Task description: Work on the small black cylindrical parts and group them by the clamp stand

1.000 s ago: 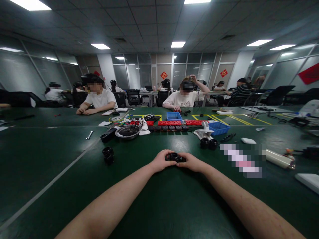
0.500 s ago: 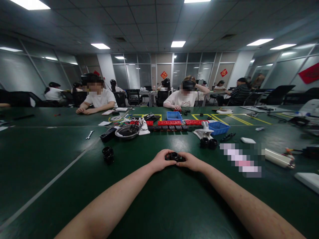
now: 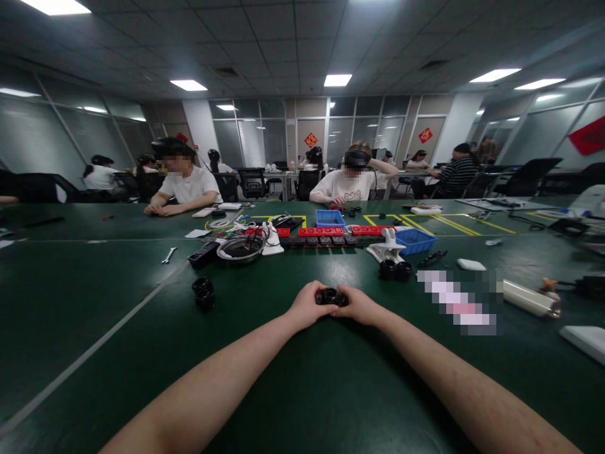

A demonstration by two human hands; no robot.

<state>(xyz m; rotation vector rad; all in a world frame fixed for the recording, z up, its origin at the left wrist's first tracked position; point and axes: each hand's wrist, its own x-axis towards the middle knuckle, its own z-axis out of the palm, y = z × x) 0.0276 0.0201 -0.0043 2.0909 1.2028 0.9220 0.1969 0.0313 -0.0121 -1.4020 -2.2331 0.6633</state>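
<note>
Red strip: I am taking the middle red plastic strip with square cells [image 3: 320, 231] as my landmark, reading left and right from my own side.
Black part: I am holding a glossy black round part [image 3: 332, 294] with a ringed opening on top, on the near side of the strip and well apart from it; whether it is resting on the smooth dark green tabletop [image 3: 283, 403], I cannot tell.
Left hand: My bare left hand [image 3: 309, 306] is grasping the part's left side, thumb along the near edge.
Right hand: My bare right hand [image 3: 354, 304] is gripping the opposite side, its thumb meeting the other in front; the far fingertips are mostly hiding.
Good handling: I should, I judge, be pressing evenly from both sides, leaving the ringed opening uncovered and holding it level; uneven thumbs could be tipping it.
Spare rings: Two stacked-looking black ringed pieces [image 3: 203, 294] are sitting nearer me and left of the strip; a pair of shiny black round pieces [image 3: 396, 270] is lying nearer me and right of it.
Blue trays: One small blue plastic tray [image 3: 329, 219] is standing just beyond the strip, a larger blue plastic tray [image 3: 416, 241] to its right.
</note>
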